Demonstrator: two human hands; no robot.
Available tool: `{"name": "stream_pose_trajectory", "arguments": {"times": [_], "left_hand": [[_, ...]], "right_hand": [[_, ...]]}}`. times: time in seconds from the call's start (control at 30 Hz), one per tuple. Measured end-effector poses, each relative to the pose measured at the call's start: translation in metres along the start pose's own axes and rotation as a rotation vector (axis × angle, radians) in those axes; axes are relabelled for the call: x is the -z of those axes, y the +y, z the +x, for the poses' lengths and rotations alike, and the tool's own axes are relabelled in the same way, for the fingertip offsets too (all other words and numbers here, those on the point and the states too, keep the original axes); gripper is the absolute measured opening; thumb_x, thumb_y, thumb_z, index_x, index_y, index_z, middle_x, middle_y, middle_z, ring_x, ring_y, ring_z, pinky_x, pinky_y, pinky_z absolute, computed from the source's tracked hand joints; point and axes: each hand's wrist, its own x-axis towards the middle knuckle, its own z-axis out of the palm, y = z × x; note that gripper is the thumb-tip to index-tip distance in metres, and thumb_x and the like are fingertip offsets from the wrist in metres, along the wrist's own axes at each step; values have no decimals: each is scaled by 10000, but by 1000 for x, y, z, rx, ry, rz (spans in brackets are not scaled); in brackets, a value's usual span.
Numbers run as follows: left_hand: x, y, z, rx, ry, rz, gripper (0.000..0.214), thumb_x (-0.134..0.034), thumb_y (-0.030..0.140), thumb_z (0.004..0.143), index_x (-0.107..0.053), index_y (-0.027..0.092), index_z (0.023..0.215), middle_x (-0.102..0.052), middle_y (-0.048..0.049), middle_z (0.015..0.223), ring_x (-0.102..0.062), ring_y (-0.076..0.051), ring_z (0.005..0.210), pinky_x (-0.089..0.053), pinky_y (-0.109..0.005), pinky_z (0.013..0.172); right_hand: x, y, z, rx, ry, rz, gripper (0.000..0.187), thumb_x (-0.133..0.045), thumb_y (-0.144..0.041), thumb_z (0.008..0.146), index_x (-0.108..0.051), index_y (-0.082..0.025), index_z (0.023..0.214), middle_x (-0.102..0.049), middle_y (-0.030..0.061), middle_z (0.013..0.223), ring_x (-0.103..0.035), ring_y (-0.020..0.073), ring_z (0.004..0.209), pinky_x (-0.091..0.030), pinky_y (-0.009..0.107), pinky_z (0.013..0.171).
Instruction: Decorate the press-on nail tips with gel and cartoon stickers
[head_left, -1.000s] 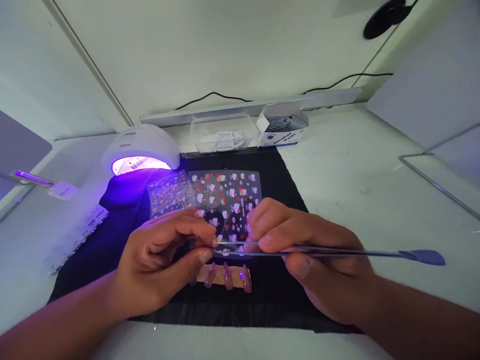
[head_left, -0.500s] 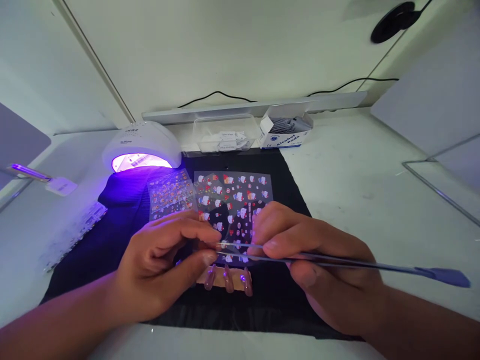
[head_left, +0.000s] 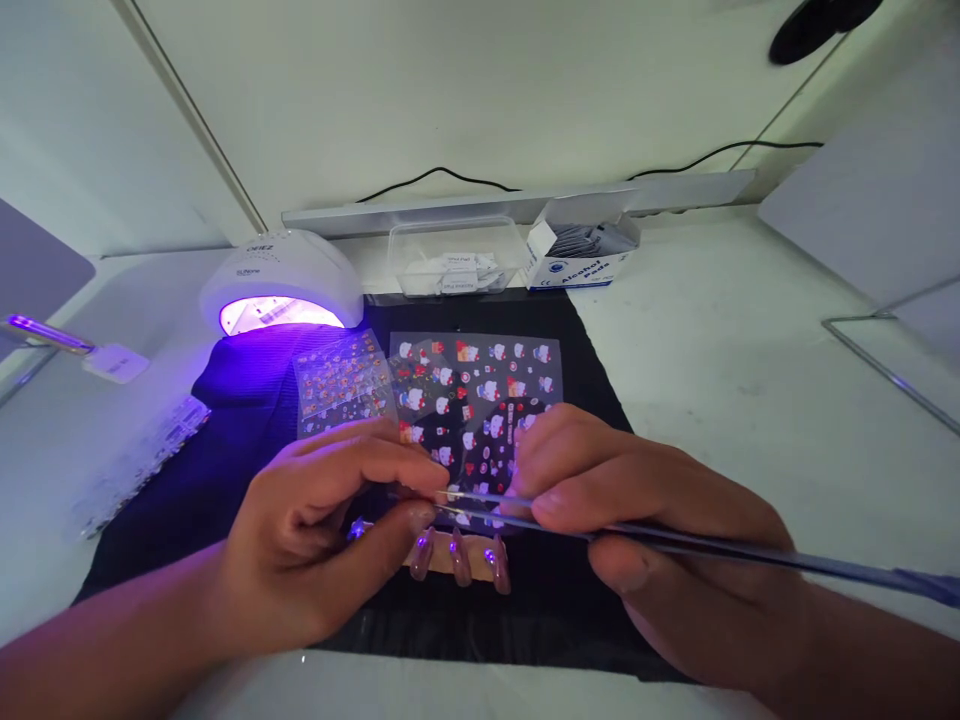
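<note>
My right hand (head_left: 660, 510) grips a pair of long metal tweezers (head_left: 847, 572), held nearly level with the two tips apart and pointing left. Those tips reach the fingertips of my left hand (head_left: 322, 530), whose thumb and index finger are drawn together in a pinch. Whatever sits between them is too small or hidden to make out. Just below, long glossy mauve false nails (head_left: 460, 557) with shiny spots lie along a tan strip, partly covered by my left thumb. Behind my hands lies a clear sheet of cartoon cat stickers (head_left: 489, 388).
A smaller sticker sheet (head_left: 341, 375) overlaps at left on the black mat (head_left: 585, 620). Beyond are a lit nail lamp (head_left: 300, 265), a clear plastic tray (head_left: 397, 262) with packets, and an alcohol pad box (head_left: 585, 268). A glittery sheet (head_left: 154, 462) lies at the mat's left edge.
The view has shifted slightly. My right hand and the tweezers have moved a little to the right, and the tips remain at my left fingertips. A bluish sparkle now shows beside my left thumb.
</note>
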Motion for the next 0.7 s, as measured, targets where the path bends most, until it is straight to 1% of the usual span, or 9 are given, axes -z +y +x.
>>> {"name": "stream_pose_trajectory", "arguments": {"times": [0.17, 0.33, 0.43, 0.5, 0.6, 0.7], "left_hand": [[1, 1, -1, -3, -8, 15, 284, -633, 11, 850, -672, 232, 1025, -706, 6, 826, -648, -105, 658, -544, -210, 574], [2, 2, -1, -7, -8, 36, 287, -643, 13, 848, -675, 234, 1028, -709, 12, 839, -660, -103, 690, -559, -206, 621], [2, 2, 0, -7, -2, 43, 277, -654, 22, 841, -681, 232, 1019, -715, 4, 845, -664, -115, 701, -562, -214, 623], [2, 1, 0, -14, -4, 36, 281, -659, 21, 830, -682, 226, 1021, -712, -1, 842, -657, -115, 690, -554, -211, 611], [2, -1, -1, -17, -2, -22, 338, -669, 19, 811, -681, 220, 1082, -697, -4, 828, -645, -113, 696, -552, -199, 625], [0, -4, -3, 19, 35, -75, 436, -696, 11, 782, -687, 229, 1159, -691, -7, 842, -653, -115, 739, -571, -181, 666]], "right_hand": [[1, -1, 3, 4, -1, -28, 216, -600, -289, 962, -752, -244, 1108, -721, 81, 846, -683, 205, 789, -574, 404, 769], [0, -2, 6, 27, -12, -38, 213, -593, -262, 963, -752, -228, 1101, -739, 77, 822, -689, 199, 773, -574, 403, 785], [0, -3, 7, 32, -28, -39, 206, -588, -262, 966, -755, -219, 1080, -744, 71, 795, -685, 198, 764, -577, 401, 772], [0, -2, 6, 24, -11, -21, 198, -601, -269, 960, -759, -215, 1067, -737, 73, 810, -681, 194, 769, -575, 391, 763], [-1, 0, 4, 0, -1, 25, 199, -616, -270, 951, -762, -222, 1078, -723, 74, 842, -672, 192, 788, -560, 384, 762], [-2, 2, 1, -40, 51, 93, 202, -627, -280, 944, -767, -230, 1080, -707, 71, 848, -650, 195, 806, -537, 370, 732]]}}
